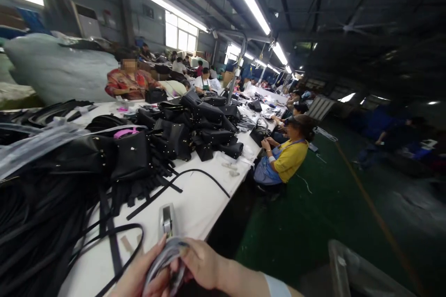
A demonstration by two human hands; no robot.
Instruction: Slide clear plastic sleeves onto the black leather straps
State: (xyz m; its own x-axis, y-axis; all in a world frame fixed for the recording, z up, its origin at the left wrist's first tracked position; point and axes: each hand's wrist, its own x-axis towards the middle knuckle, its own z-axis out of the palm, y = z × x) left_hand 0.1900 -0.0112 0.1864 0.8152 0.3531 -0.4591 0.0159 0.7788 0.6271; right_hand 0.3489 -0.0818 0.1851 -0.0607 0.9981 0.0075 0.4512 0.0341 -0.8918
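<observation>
My left hand (134,271) and my right hand (205,262) are together at the bottom of the head view, in front of the table edge. Both are closed around a coiled grey strip (160,260), which looks shiny, like plastic. The left thumb lies along its left side, and the right fingers grip its upper right. Just beyond the coil stands a small grey-white device (167,217) with a dark slot, its kind unclear. To the left, a black strap (114,229) curves over the white table (195,199). Another black strap (195,171) arches farther away.
Black bags (205,125) are heaped across the table, with bundled black straps (35,222) at the left. Clear plastic strips (52,141) lie over them. A person in a yellow top (291,160) sits along the right edge. A chair frame (341,260) stands at lower right.
</observation>
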